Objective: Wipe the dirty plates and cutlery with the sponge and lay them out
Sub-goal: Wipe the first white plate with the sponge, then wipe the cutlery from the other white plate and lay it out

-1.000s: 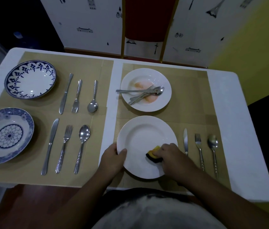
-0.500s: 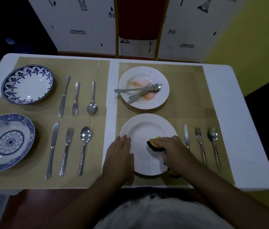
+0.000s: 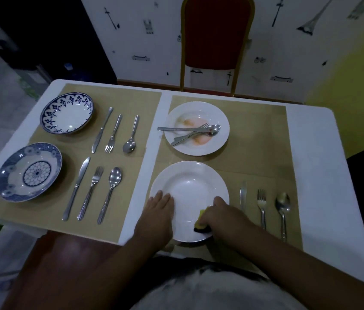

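Wiping the near plate [image 3: 190, 186]: its left rim is pinned under the flat, straight-fingered left hand [image 3: 159, 212] against sliding; the sponge [image 3: 200, 223], gripped in the right hand [image 3: 223, 214], is pressed on its near-right rim.

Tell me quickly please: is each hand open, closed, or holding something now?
Left hand: open, fingers straight, pressing on the left rim of the round white plate.
Right hand: closed, gripping the yellow-and-black sponge on that plate.

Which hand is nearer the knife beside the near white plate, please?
Right. The right hand, gripping the sponge, sits just left of the knife; the left hand rests on the plate's opposite rim.
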Available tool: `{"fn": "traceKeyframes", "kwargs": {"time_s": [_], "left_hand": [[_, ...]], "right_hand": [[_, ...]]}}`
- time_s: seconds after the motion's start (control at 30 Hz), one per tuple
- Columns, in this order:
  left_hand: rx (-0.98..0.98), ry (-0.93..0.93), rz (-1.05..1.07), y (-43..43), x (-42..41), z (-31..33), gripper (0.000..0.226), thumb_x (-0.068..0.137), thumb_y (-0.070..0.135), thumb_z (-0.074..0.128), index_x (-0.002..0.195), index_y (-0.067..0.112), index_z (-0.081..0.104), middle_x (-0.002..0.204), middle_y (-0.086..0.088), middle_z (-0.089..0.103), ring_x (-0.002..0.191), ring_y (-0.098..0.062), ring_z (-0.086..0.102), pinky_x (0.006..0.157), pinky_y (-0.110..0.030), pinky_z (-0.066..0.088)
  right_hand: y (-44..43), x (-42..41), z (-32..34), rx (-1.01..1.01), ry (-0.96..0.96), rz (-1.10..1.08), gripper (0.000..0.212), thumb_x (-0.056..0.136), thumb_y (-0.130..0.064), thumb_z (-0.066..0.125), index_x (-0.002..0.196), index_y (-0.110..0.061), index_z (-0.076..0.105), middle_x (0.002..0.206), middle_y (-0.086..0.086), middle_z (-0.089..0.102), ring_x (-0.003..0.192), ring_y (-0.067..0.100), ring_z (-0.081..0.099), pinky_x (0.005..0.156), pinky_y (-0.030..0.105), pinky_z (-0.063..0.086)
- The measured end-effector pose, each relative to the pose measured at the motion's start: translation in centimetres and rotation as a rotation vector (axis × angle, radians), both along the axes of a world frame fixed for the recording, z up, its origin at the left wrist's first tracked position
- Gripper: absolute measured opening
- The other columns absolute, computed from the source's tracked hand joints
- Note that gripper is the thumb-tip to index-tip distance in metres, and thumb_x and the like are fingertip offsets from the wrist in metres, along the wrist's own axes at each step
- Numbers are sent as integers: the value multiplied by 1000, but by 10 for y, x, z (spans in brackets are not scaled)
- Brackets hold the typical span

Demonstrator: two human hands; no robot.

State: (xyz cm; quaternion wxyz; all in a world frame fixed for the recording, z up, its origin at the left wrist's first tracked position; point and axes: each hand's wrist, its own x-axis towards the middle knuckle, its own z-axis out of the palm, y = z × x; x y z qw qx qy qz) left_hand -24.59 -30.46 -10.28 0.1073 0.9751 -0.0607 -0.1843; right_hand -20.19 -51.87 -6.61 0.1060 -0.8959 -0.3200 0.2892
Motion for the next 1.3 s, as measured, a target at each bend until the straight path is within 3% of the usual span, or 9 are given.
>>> {"fn": "traceKeyframes", "kwargs": {"time_s": [0.13, 0.23, 0.4, 0.47, 0.57, 0.67, 0.83, 1.13, 1.3], "left_hand": [[-42, -37, 55, -18, 8, 12, 59, 98, 19, 47, 154, 5, 31, 163, -12, 29, 153, -34, 14, 124, -45, 8], [-77, -90, 96, -33, 23, 22, 56, 103, 26, 41, 156, 10, 29, 165, -6, 25, 155, -26, 11, 126, -41, 7], [-103, -152, 75, -42, 63, 35, 55, 103, 30, 44, 155, 14, 33, 162, -5, 31, 152, -24, 21, 126, -37, 11], [-127, -187, 68, -38, 82, 39, 50, 100, 27, 48, 147, 10, 46, 152, -9, 48, 143, -27, 39, 121, -36, 24], [-152, -279, 106, -25, 116, 42, 34, 94, 24, 54, 122, 12, 68, 123, -8, 68, 114, -25, 60, 101, -37, 47], [-60, -278, 146, -10, 156, 47, 27, 94, 30, 52, 110, 16, 70, 111, -6, 67, 104, -26, 59, 86, -38, 50], [13, -317, 173, 11, 213, 45, 30, 98, 33, 50, 118, 19, 67, 115, -6, 63, 109, -28, 56, 87, -39, 45], [35, -252, 88, 29, 266, 16, 26, 97, 36, 58, 111, 21, 74, 115, -8, 58, 110, -27, 50, 88, -38, 43], [-147, -88, 136, 34, 276, 22, 25, 95, 29, 62, 109, 11, 74, 113, -12, 57, 108, -29, 52, 88, -37, 47]], "right_hand": [[-18, 19, 1, 96, -83, -197, 43, 83, -8, 51, 111, -38, 64, 91, -10, 50, 106, 18, 40, 100, 46, 39], [-18, 36, 2, 208, -99, -410, 47, 86, -5, 48, 114, -39, 62, 82, -18, 38, 107, 23, 46, 100, 59, 38], [-7, 76, 4, 271, -174, -550, 47, 84, -7, 47, 119, -35, 60, 103, 1, 60, 89, 20, 55, 71, 37, 55], [2, 92, 5, 310, -169, -622, 43, 83, -7, 47, 114, -33, 62, 94, 4, 62, 76, 20, 60, 64, 35, 57], [18, 114, 10, 331, -194, -673, 44, 79, -3, 45, 107, -29, 67, 83, 1, 64, 82, 23, 59, 65, 35, 57], [31, 133, 13, 336, -176, -715, 51, 72, 1, 44, 107, -28, 67, 85, 2, 63, 83, 27, 61, 61, 35, 57], [48, 156, 6, 313, -243, -762, 62, 72, 3, 47, 125, -26, 62, 113, 8, 57, 105, 29, 52, 86, 39, 51], [63, 172, -4, 333, -326, -852, 57, 77, 0, 44, 128, -22, 60, 104, 9, 60, 95, 24, 56, 81, 30, 50], [65, 179, 0, 340, -362, -925, 44, 84, -4, 45, 123, -19, 61, 90, 8, 56, 81, 24, 57, 65, 23, 39]]}}
